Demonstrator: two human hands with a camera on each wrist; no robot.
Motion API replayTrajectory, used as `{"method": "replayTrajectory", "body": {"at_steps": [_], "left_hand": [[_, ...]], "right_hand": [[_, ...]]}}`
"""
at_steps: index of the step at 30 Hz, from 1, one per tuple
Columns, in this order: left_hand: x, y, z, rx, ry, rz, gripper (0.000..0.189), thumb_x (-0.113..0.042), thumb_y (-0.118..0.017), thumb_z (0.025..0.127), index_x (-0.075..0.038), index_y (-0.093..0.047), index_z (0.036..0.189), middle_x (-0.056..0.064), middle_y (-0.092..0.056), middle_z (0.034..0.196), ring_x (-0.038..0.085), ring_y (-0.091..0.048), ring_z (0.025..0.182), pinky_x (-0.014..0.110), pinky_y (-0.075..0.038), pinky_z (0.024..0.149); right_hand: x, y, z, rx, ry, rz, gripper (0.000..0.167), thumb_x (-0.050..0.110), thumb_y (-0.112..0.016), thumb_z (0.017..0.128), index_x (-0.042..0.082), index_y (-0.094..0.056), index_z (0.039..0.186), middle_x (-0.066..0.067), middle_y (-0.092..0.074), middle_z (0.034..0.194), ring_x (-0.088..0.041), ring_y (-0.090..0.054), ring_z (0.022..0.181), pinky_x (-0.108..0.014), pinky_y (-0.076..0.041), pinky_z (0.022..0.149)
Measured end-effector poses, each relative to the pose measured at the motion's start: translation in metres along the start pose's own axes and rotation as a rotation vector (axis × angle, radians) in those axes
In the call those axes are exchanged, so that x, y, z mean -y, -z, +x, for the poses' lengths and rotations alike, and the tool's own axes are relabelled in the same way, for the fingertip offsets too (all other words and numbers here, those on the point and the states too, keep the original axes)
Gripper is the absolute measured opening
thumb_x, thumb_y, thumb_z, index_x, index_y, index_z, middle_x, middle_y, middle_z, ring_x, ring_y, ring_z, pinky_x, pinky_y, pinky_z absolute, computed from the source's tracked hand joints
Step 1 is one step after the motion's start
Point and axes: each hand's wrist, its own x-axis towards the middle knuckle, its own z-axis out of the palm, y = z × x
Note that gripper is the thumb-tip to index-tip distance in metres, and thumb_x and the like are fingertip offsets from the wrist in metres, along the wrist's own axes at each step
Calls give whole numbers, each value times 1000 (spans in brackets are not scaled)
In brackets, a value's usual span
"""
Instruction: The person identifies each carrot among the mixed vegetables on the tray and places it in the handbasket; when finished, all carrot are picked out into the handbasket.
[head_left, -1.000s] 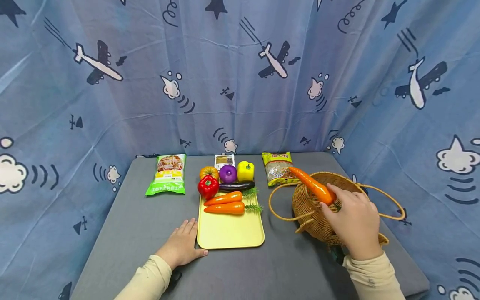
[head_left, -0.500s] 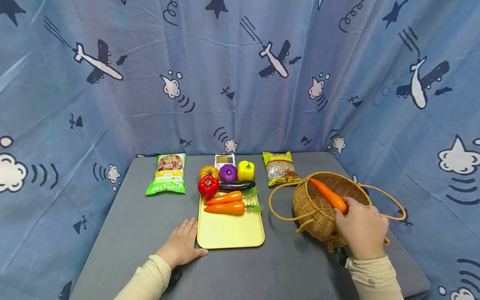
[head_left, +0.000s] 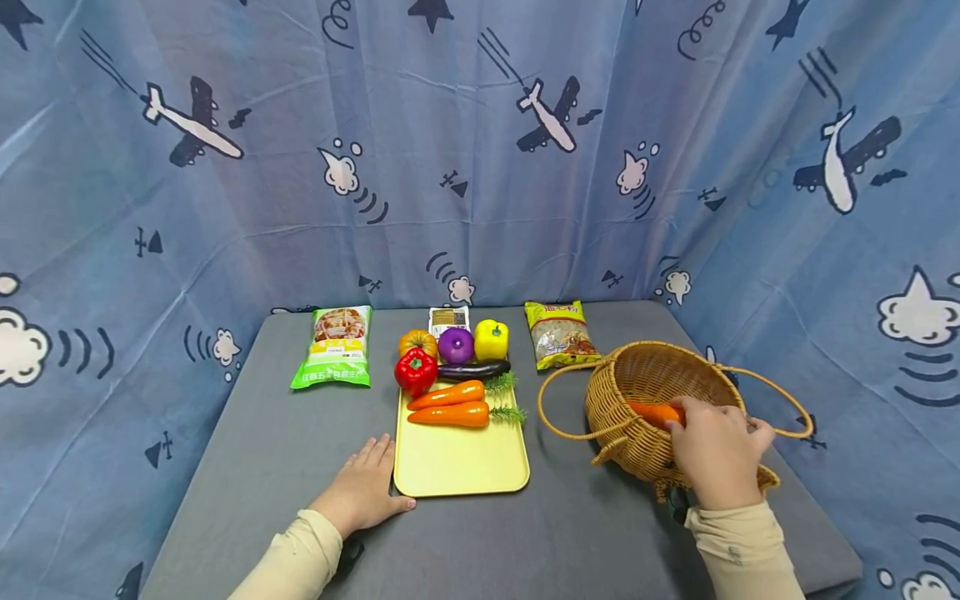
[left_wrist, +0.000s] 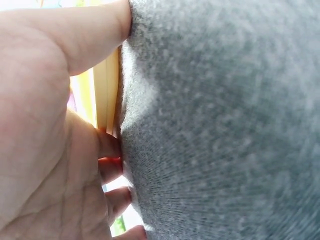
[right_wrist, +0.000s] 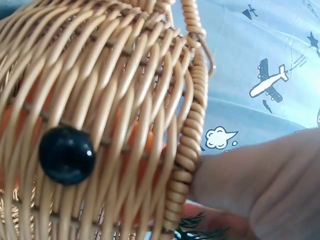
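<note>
My right hand [head_left: 716,454] reaches over the near rim of the wicker basket [head_left: 626,433] and pinches the thick end of an orange carrot [head_left: 651,413], which lies low inside. Green leaves show just beyond the fingers. In the right wrist view, the thumb [right_wrist: 225,180] sits against the basket rim [right_wrist: 185,150], and orange shows through the weave. My left hand [head_left: 360,492] rests flat on the table, fingers spread, beside the left edge of the yellow tray [head_left: 461,471]. In the left wrist view, the left palm [left_wrist: 40,125] is close to the grey cloth.
Two carrots [head_left: 450,414], a red bell pepper [head_left: 416,372], an eggplant [head_left: 474,372], a purple round vegetable [head_left: 456,346], a yellow pepper [head_left: 491,340] and a pumpkin [head_left: 417,342] sit on or behind the tray. Food bags [head_left: 337,346] stand farther back. The basket's handles [head_left: 555,417] stick out sideways.
My right hand has lowered the carrot from above the basket rim down into the basket, moving slightly right. The left hand and the tray have stayed where they were.
</note>
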Motion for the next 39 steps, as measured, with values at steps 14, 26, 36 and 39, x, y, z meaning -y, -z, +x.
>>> {"method": "replayTrajectory", "body": {"at_steps": [14, 26, 36, 39], "left_hand": [[3, -3, 1, 15, 6, -23, 104, -54, -79, 94, 10, -34, 161, 29, -30, 168, 47, -24, 157, 65, -24, 123], [4, -4, 2, 6, 1, -17, 105, -56, -79, 93, 10, -34, 162, 28, -30, 169, 47, -24, 157, 65, -25, 123], [6, -6, 2, 2, -14, -38, 105, -55, -79, 93, 11, -33, 162, 30, -29, 168, 48, -24, 157, 66, -24, 123], [5, -6, 2, 4, -15, -28, 104, -55, -78, 95, 10, -33, 162, 30, -28, 169, 48, -23, 157, 66, -24, 123]], "right_hand": [[6, -4, -1, -170, 89, 37, 27, 4, -76, 85, 5, -81, 112, -24, -75, 118, -48, -57, 109, -75, -23, 97], [47, -5, -6, -424, 392, 147, 27, 5, -76, 84, 8, -84, 110, -15, -79, 108, -43, -68, 99, -69, -45, 87], [95, -26, -11, -375, 691, 211, 29, 6, -76, 86, 8, -83, 114, -13, -76, 116, -38, -70, 99, -59, -54, 77], [112, -37, -14, -296, 795, 179, 30, 9, -78, 87, 9, -82, 117, -12, -75, 120, -35, -71, 100, -55, -57, 75]]}}
